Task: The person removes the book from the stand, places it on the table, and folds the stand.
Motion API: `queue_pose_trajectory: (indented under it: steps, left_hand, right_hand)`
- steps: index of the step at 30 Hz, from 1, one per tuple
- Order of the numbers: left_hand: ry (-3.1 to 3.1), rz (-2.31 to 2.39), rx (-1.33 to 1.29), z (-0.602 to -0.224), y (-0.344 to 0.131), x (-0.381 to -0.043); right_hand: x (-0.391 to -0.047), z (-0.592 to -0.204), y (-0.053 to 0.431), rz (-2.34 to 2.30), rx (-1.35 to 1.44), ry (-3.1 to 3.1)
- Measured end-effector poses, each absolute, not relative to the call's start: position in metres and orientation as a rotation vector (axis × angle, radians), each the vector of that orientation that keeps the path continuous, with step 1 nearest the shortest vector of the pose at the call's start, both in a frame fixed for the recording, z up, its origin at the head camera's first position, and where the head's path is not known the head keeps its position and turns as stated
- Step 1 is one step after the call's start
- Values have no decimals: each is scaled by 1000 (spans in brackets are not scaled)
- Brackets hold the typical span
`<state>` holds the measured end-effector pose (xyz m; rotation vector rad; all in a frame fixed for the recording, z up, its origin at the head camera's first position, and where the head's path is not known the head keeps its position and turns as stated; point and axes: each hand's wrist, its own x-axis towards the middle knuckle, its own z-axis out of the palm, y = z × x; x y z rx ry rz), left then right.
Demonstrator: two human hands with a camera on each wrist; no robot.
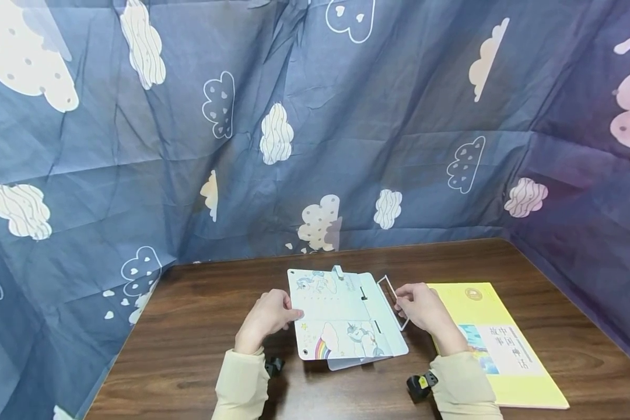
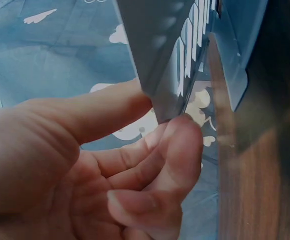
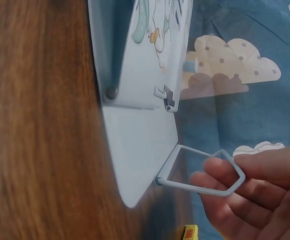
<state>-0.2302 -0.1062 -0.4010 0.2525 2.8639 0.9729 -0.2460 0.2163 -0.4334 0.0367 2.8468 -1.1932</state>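
- The unicorn-printed book stand (image 1: 336, 326) lies to the left of the yellow book (image 1: 499, 350), tilted over the worktop (image 1: 189, 332); I cannot tell how much of it bears on the wood.
- It looks like thin painted metal: probably light, stiff and smooth enough to slip, more prone to scratches than breakage. The panel's plain outer edge seems the best hold, away from the hinge, where skin might get nipped.
- The white wire frame (image 3: 200, 189) juts toward the yellow book; it probably swings freely, so its outer bar suits a light pinch.
- The left hand (image 1: 268, 318), left of the yellow book and beyond the stand, pinches the panel edge, thumb on one face, bent fingers against the other, closed to the sheet's thickness.
- The right hand (image 1: 422, 306), at the yellow book's left edge, has its thumb and fingers nearly together, gripping the wire frame's outer bar.
- The left wrist view shows pale slot-like shapes along the panel, unclear from the head; the right wrist view shows the wire frame joining the flat plate (image 3: 137, 150).
- Only the head view shows the yellow book's cover; behind it hangs the cloud-patterned curtain (image 1: 231, 175).
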Motion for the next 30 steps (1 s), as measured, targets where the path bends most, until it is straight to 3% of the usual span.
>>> queue_pose_trajectory:
  steps: [30]
  left_hand:
    - [2748,917,230,-433,-111,-243]
  right_hand:
    - [-244,-432,221,-1085,-35,2905]
